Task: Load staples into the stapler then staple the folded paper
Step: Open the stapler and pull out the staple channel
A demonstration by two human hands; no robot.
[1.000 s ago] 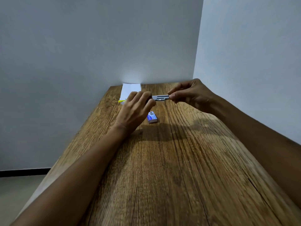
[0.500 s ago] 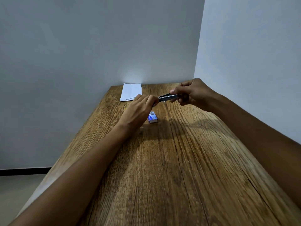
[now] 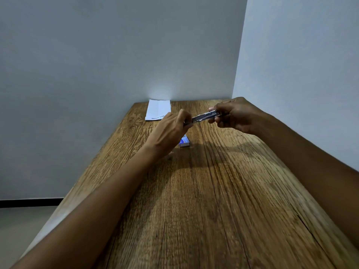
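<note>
I am holding the stapler [image 3: 206, 117] up off the worktop [image 3: 213, 191] between both hands. My right hand [image 3: 236, 115] is closing around its rear half, thumb on top and fingers curled beneath. My left hand [image 3: 171, 129] is pinching the front end with fingertips and thumb; whether a strip of staples is sitting between those fingertips I cannot tell, as the spot is small and blurred. The stapler is showing as a slim bar of bright metal tilting slightly upward toward my right hand.

I am judging this to be the loading step. To do it well, I am thinking of keeping the right hand steady as the anchor, lining the left hand's motion straight along the channel, and pushing gently so nothing jams or buckles.

Just below my left hand, a small blue-and-white staple box [image 3: 184, 142] is lying on the worktop, a cardboard block with crisp edges. Beyond my left hand, near the far wall, the folded paper [image 3: 158, 110] is lying flat, white and matte, a crease running down it and a line of print along its near edge. The worktop is warm brown wood with heavy grain, plus a thin dark crack near my right forearm.
</note>
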